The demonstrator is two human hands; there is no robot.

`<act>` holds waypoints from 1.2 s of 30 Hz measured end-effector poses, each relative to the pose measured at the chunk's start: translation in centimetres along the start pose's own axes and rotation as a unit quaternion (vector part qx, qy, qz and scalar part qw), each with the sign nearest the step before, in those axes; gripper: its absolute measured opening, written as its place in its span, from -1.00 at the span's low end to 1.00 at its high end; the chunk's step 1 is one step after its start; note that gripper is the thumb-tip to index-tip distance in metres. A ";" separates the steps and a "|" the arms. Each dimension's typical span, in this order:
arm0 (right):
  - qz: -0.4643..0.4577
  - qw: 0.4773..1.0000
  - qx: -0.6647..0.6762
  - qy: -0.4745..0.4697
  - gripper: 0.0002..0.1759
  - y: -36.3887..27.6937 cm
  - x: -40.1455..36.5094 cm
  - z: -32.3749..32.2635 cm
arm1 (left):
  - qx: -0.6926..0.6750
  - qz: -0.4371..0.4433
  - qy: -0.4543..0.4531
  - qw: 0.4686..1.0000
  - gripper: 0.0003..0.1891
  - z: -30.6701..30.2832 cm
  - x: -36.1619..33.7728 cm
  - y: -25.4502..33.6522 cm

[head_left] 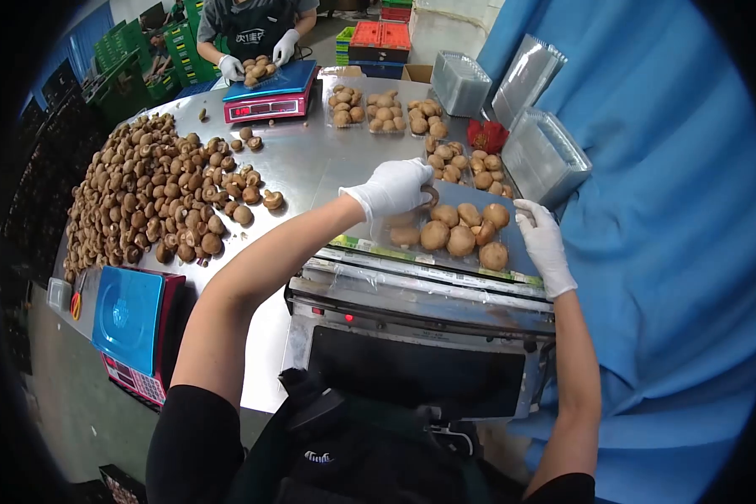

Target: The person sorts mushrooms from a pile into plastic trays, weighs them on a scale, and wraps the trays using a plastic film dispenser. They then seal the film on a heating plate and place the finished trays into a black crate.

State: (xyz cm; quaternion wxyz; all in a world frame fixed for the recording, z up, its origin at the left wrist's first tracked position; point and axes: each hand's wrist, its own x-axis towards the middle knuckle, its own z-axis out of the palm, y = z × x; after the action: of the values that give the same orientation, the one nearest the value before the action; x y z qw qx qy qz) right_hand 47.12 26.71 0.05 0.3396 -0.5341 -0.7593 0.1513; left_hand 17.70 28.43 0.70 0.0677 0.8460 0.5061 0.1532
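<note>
My white-gloved left hand point(395, 190) is closed, with a brown mushroom point(429, 196) at its fingertips, above the left part of a clear tray. Several mushrooms point(460, 240) lie in this tray, on the wrapping machine point(420, 307) in front of me. At the tray's right side is my white-gloved right hand point(546, 245), its fingers bent and slightly apart, with nothing visible between them. Clear film and a green printed strip point(428, 259) run along the tray's near side.
A large mushroom pile point(155, 185) covers the table's left. Filled trays point(385, 112), stacked empty trays point(546, 155) and a red object point(486, 135) stand beyond the machine. A co-worker point(257, 25) handles mushrooms over a scale point(269, 107). Another scale point(128, 319) is near left; blue curtain point(672, 210) right.
</note>
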 end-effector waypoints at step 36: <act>-0.037 0.997 0.064 0.016 -0.77 -0.9 -4.8 0.6 | -0.349 -0.156 0.037 0.923 -0.79 0.3 -3.1 -1.7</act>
State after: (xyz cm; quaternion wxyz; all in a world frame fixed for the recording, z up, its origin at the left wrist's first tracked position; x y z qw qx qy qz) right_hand 47.03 22.05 -1.56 0.3904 -0.4851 -0.7618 0.1786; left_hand 15.03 26.52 -0.64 0.3624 0.6730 0.5485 0.3390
